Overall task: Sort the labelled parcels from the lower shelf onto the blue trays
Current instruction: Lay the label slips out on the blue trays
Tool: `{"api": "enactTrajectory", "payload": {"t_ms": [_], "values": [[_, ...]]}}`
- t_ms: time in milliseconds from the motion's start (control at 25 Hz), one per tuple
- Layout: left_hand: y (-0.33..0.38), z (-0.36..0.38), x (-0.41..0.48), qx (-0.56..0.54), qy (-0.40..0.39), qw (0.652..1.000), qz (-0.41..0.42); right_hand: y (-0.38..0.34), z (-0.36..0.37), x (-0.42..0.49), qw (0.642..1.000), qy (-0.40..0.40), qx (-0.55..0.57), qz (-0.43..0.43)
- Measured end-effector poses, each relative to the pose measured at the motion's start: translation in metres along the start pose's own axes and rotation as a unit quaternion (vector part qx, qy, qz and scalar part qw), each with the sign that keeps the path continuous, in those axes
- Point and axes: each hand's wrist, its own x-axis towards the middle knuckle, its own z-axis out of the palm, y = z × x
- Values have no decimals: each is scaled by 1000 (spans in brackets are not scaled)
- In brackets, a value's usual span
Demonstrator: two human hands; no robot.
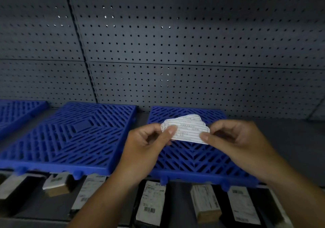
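"Head view first: what are the two hands doing?"

"Both are busy with a small fan of white paper slips [186,131]. The left hand [146,139] is pinching the left end with its thumb [171,130] pressing on top, and the right hand [233,139] is pinching the right end the same way. They are holding the slips above the right-hand one of the blue trays [193,160]. No parcel is lying on any tray in view."

"So where are the parcels sitting?"

"The parcels [153,203] are lying on the lower shelf [40,213], below the trays' front edge and nearer the person than the fingers are. Their long sides are running front to back, with the labels facing up. One barcoded parcel is sitting right under the left wrist, so the left hand is looking the nearer one for it — though one hand is probably needing to let go of the slips first."

"Is anything readable?"

"The slips are showing a ruled grid with printed characters, too blurred to read. The parcel labels are showing barcodes and small print — none of it legible, and no brand is showing."
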Motion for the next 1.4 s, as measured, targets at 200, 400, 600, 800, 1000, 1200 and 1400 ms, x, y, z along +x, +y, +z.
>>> {"api": "enactTrajectory", "payload": {"t_ms": [200,400,600,800,1000,1200,1400], "values": [[-8,-1,1,-13,-1,1000,-4,-6,0,0,1000,3,1,16],[-7,1,-2,-19,-3,1000,-8,-4,-5,-7,1000,10,2,13],[-3,5,-1,-27,33,999,-4,4,-20,-7,1000,-2,6,12],[1,3,3,-11,52,999,2,53,-30,-4,988,-38,-107,106],[5,10,1,-7,47,999,18,75,-20,-9,967,-53,-226,101],[7,8,0,-2,47,999,21,61,-21,-9,984,-4,-162,73],[2,-5,0,0,45,999,24,9,-2,-2,997,28,-31,-59]]}}
